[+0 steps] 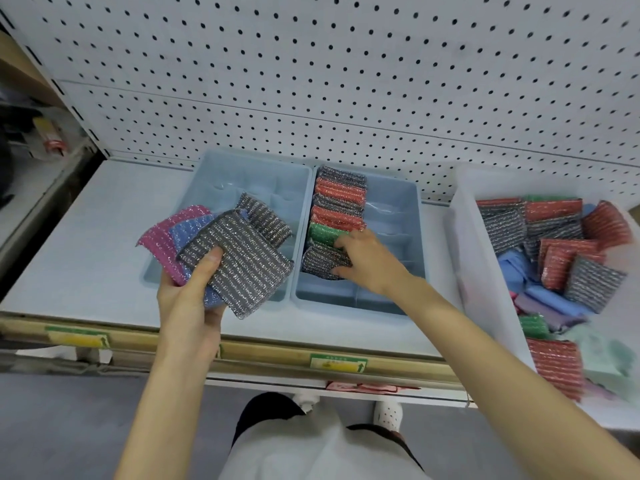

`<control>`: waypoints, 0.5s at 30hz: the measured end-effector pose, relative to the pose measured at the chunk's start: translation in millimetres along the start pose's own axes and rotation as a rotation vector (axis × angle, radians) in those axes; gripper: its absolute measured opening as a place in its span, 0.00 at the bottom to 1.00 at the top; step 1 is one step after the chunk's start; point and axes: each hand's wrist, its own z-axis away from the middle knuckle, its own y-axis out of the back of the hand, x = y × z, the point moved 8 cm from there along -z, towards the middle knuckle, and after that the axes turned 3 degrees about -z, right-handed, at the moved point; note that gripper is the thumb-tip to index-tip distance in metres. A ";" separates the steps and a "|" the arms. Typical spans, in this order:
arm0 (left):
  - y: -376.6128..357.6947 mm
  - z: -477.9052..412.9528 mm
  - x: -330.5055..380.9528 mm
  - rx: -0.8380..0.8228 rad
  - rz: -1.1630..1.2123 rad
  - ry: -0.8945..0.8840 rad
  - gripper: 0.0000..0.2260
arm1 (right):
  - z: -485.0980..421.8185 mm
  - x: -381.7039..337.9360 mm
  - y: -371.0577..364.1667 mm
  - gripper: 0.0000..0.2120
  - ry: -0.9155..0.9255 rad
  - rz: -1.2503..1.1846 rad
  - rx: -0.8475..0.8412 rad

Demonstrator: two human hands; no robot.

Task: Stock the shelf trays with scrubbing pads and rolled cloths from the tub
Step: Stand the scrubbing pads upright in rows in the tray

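The left hand (188, 306) grips a fan of scrubbing pads (239, 268), thumb across the top one. The right hand (367, 261) pinches a grey pad (320, 261) at the front of the right tray (391, 220)'s upright row. They look light, springy and rough-meshed, so they are best pinched by their edges. Both trays sit on a white shelf (86, 244) below a pegboard (346, 81), with the tub (485, 271) of pads and rolled cloths (554, 299) just right.

Right tray (391, 216) has open room down its whole right side, beside the row of pads (341, 199) packed along its left wall. The right hand (367, 258) grips that row's near end. In the left tray (263, 188) the back half is reachable, but the fan of pads (239, 261) in the left hand (187, 299) hangs over the front. The tub (464, 237) wall stands just right of the trays and the pegboard (346, 81) closes off the back. The shelf (86, 237) left of the trays is open.
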 end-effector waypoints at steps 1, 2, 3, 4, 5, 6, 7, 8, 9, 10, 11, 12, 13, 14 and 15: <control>0.3 -0.1 0.5 0.003 0.003 0.000 0.10 | 0.5 -0.8 -1.0 0.25 -0.006 0.038 -0.008; 0.7 -0.3 0.8 0.003 0.005 0.001 0.10 | 1.5 -2.1 0.4 0.24 -0.003 0.067 0.014; 0.7 -0.5 0.9 0.002 0.006 0.004 0.10 | 3.1 -4.5 4.2 0.22 0.011 0.091 0.067; 0.9 -0.8 0.9 0.002 0.005 0.006 0.10 | 5.3 -7.2 8.7 0.21 0.029 0.112 0.133; 1.1 -0.8 1.0 0.005 0.004 0.008 0.10 | 8.0 -10.1 12.8 0.20 0.045 0.123 0.194; 1.9 -1.0 0.7 0.010 0.003 0.009 0.10 | 10.1 -11.4 15.1 0.19 0.045 0.122 0.231; 2.1 -1.0 0.3 0.013 0.000 0.010 0.10 | 11.2 -10.8 15.3 0.19 0.030 0.111 0.242; 2.0 -0.9 -0.4 0.013 -0.004 0.012 0.10 | 11.6 -8.7 13.6 0.19 0.005 0.092 0.235; 1.7 -0.4 -1.1 0.013 -0.006 0.013 0.10 | 11.3 -6.3 11.3 0.20 -0.019 0.071 0.225; 1.6 -0.3 -1.7 0.016 -0.006 0.015 0.10 | 11.0 -3.9 9.1 0.20 -0.037 0.054 0.220; 1.0 0.0 -2.2 0.018 -0.006 0.018 0.10 | 10.8 -2.2 7.5 0.20 -0.051 0.042 0.223; 0.5 0.4 -3.0 0.015 -0.009 0.022 0.10 | 10.9 -0.8 6.6 0.21 -0.061 0.029 0.235; 0.1 0.7 -3.7 0.011 -0.011 0.026 0.10 | 11.4 0.5 6.5 0.21 -0.072 0.010 0.251; -0.1 0.9 -4.6 0.010 -0.012 0.032 0.10 | 12.4 2.4 6.1 0.22 -0.082 -0.017 0.260; -0.3 1.3 -5.1 0.008 -0.010 0.039 0.11 | 13.9 4.3 6.1 0.22 -0.090 -0.052 0.266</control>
